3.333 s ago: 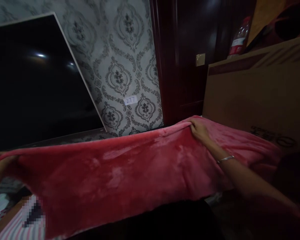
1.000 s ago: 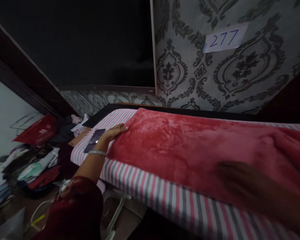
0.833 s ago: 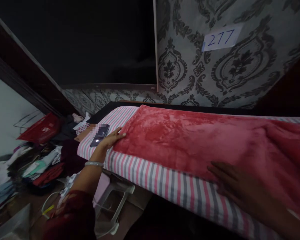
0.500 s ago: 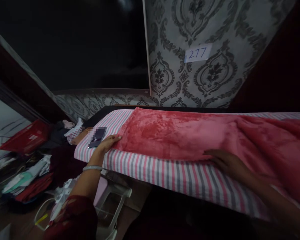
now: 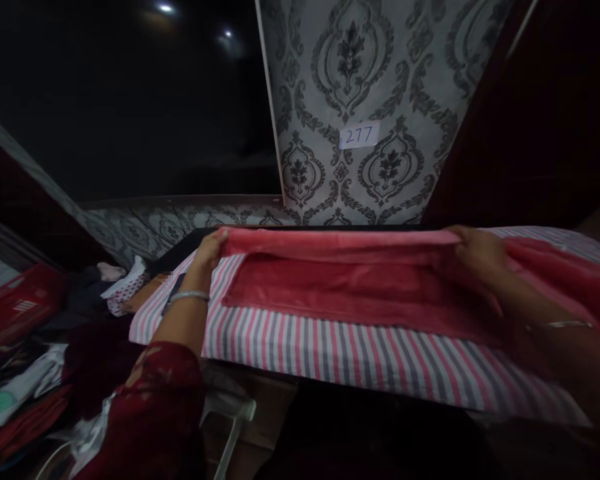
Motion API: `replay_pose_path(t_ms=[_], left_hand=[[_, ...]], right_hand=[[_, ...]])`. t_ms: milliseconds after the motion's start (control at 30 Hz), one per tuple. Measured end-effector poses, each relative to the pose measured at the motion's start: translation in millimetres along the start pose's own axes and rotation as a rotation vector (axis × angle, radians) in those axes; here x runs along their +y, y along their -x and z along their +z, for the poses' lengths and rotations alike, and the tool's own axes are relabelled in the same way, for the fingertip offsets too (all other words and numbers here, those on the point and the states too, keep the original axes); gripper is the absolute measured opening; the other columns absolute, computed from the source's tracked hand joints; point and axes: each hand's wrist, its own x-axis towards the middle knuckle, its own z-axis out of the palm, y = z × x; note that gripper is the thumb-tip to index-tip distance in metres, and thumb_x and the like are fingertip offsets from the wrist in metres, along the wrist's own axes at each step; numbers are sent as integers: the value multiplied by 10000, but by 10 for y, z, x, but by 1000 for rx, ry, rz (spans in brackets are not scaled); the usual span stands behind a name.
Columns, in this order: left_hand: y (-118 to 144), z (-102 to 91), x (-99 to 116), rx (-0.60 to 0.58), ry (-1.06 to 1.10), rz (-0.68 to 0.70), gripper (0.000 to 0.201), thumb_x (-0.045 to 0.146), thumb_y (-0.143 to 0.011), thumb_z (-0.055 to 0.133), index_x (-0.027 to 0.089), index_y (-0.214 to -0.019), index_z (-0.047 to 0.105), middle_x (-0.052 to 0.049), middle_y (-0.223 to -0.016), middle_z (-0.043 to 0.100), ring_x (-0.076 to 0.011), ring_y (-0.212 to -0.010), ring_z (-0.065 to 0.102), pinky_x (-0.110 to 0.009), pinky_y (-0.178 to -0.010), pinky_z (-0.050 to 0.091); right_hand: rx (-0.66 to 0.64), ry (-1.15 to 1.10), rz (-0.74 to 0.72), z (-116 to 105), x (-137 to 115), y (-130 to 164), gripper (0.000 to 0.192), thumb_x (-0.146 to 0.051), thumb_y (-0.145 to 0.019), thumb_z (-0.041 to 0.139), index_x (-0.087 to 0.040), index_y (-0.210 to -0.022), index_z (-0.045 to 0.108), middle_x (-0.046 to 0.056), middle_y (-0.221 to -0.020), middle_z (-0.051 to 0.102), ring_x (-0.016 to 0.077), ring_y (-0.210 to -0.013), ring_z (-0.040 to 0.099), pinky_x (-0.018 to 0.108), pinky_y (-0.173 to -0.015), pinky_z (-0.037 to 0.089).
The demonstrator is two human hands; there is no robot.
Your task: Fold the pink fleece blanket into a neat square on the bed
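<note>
Red plush blanket (image 5: 325, 290) is what you have in both hands, and its long axis runs left to right across your view, along the length of the striped cover (image 5: 300, 343) beneath it. One short end points toward the rounded left end of that cover; the other way, the blanket runs on past your right hand and lies rumpled at the far right. Your left hand (image 5: 213, 248) is clamped on the left corner of a raised strip, thumb and fingers together on the cloth. Your right hand (image 5: 483, 253) is closed on the same strip well to the right, its fingers blurred. Between them the strip is drawn nearly straight and level, lifted above a lower layer that lies flat on the stripes. That layer's near edge runs beside the cover's front edge, slanting down a little to the right as you see it, with stripes showing in front of it and to its left. By your left forearm, a dark phone (image 5: 175, 293) lies on the cover, partly hidden. Behind stand a large black screen (image 5: 145, 113) and a paper label (image 5: 360, 135) reading 277 on the patterned wall (image 5: 350, 67); clothes (image 5: 20, 400) are heaped low at your left
</note>
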Motion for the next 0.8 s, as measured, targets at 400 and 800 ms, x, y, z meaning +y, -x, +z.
replay_pose_path(t_ms=[400, 800], left_hand=[[339, 43, -855, -160, -188, -241, 233, 345, -704, 714, 152, -643, 598, 20, -510, 524, -122, -450, 469, -228, -454, 357], [369, -72, -997, -198, -483, -195, 227, 332, -848, 665, 148, -720, 627, 10, -640, 610, -147, -629, 586, -252, -597, 435]], right_hand=[[-237, 35, -65, 268, 105, 816, 461, -172, -841, 411, -155, -1195, 707, 131, -1168, 698, 300, -1106, 619, 403, -919, 508], [5, -74, 423, -29, 131, 832, 491, -302, -796, 404, -90, -1138, 686, 153, -973, 705, 280, -829, 643, 374, -765, 488]])
